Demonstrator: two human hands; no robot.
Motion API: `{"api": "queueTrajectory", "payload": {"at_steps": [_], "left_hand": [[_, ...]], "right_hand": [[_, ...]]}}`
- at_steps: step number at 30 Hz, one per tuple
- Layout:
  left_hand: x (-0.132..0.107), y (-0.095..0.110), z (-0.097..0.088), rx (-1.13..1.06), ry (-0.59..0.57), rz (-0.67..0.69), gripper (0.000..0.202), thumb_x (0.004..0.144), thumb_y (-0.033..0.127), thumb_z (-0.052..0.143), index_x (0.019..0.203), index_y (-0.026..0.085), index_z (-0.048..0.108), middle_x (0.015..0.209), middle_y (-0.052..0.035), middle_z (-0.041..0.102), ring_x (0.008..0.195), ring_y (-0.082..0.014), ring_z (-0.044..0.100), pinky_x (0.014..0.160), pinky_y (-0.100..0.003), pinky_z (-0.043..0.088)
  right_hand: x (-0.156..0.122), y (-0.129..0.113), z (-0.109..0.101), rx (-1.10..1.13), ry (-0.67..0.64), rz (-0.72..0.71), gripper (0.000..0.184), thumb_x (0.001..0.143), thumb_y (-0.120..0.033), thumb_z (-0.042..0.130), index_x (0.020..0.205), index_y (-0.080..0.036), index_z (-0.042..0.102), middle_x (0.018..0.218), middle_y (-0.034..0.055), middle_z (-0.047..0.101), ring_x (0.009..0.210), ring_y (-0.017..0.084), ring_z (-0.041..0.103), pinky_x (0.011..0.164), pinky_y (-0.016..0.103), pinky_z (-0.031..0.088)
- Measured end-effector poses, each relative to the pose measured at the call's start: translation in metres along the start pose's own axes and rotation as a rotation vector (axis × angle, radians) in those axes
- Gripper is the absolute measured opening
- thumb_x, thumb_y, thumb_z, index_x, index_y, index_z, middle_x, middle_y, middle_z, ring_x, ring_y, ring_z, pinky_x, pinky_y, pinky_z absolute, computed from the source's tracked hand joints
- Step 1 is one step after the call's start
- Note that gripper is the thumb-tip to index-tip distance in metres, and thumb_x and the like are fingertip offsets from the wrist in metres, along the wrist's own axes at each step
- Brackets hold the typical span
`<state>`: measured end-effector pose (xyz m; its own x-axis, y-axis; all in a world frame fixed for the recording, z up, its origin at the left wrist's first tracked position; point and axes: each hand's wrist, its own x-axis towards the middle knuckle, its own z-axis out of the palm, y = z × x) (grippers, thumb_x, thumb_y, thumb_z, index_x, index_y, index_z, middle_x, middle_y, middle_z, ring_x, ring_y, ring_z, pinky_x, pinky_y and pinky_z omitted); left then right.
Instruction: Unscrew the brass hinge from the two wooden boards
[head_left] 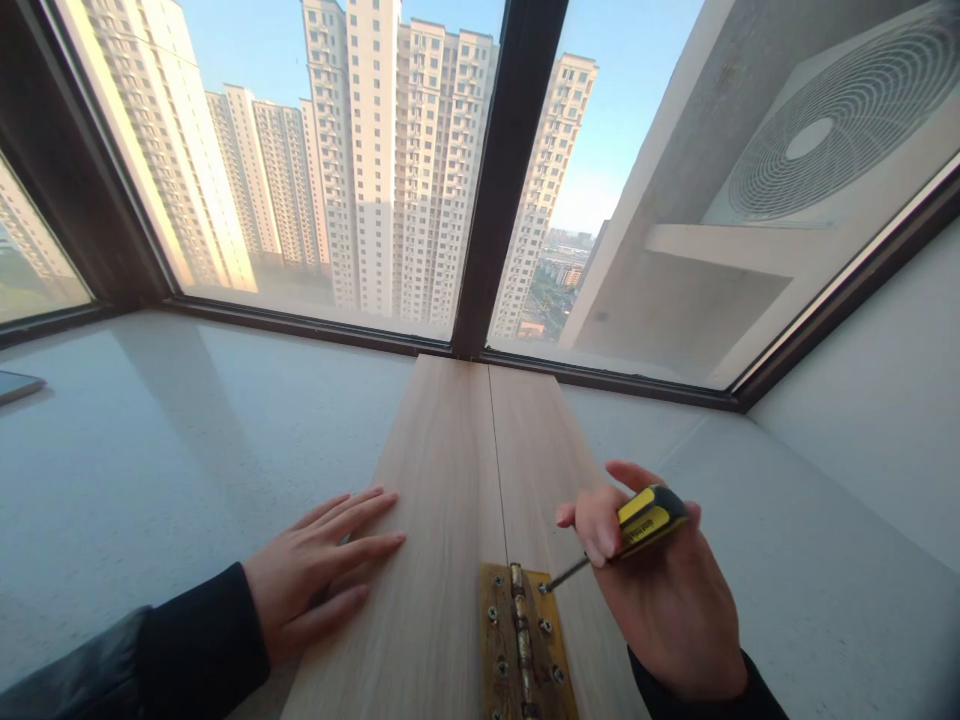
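- Resting in the head view on the left board (435, 480), the left hand (319, 570) is laid palm down and spread.
- The screwdriver (649, 522), yellow and black, is gripped by the curled right hand (667, 610) and tilted, its tip set at the top screw (544, 588) of the hinge's right leaf.
- The brass hinge (491, 640) is laid across the seam between the left board and the right board (532, 440).
- Both boards are backed by a dark window frame (499, 200).
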<state>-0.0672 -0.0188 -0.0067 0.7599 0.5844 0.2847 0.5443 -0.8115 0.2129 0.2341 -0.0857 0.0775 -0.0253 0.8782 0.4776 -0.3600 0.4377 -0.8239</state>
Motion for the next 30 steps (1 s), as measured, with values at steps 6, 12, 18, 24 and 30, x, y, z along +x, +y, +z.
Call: {"api": "queueTrajectory", "payload": {"at_steps": [6,12,18,24,30], "left_hand": [[0.000,0.000,0.001,0.005,-0.008,-0.001,0.049,0.085,0.033,0.044,0.133,0.036,0.040,0.147,0.0001,0.029,0.133,-0.0259,0.032,0.105,-0.048,0.034],[0.000,0.000,0.000,0.005,-0.005,-0.001,0.048,0.085,0.033,0.044,0.133,0.035,0.041,0.147,-0.0001,0.030,0.133,-0.0263,0.031,0.105,-0.047,0.035],[0.000,0.000,0.000,0.009,-0.024,0.006,0.049,0.085,0.033,0.042,0.134,0.036,0.038,0.148,0.0005,0.028,0.134,-0.0261,0.030,0.105,-0.049,0.034],[0.000,0.000,0.000,0.008,-0.023,0.007,0.049,0.085,0.033,0.042,0.134,0.037,0.038,0.148,0.0004,0.028,0.134,-0.0263,0.029,0.104,-0.050,0.035],[0.000,0.000,-0.001,0.009,-0.028,0.006,0.050,0.085,0.033,0.043,0.135,0.037,0.038,0.148,0.0004,0.028,0.133,-0.0272,0.031,0.104,-0.050,0.034]], "right_hand": [[-0.003,0.000,0.007,0.022,-0.075,0.009,0.040,0.090,-0.062,0.048,0.098,-0.023,0.048,0.067,0.0005,0.037,0.063,0.013,0.037,0.065,0.027,0.035],[-0.005,0.001,-0.001,-0.020,-0.048,0.009,0.036,0.094,-0.052,0.048,0.100,-0.020,0.060,0.081,0.0050,0.043,0.078,0.015,0.043,0.077,0.031,0.036],[-0.001,-0.002,0.009,0.090,-0.074,0.031,0.047,0.094,-0.067,0.033,0.099,-0.023,0.051,0.055,-0.0021,0.030,0.053,0.011,0.030,0.061,0.026,0.033],[-0.004,0.001,-0.002,-0.053,-0.085,-0.040,0.026,0.088,-0.044,0.060,0.089,-0.019,0.051,0.084,0.0029,0.037,0.080,0.015,0.041,0.073,0.031,0.037],[-0.006,0.002,-0.004,-0.047,-0.070,0.001,0.033,0.090,-0.050,0.057,0.113,-0.027,0.049,0.083,0.0021,0.043,0.075,0.013,0.044,0.075,0.031,0.039]]}}
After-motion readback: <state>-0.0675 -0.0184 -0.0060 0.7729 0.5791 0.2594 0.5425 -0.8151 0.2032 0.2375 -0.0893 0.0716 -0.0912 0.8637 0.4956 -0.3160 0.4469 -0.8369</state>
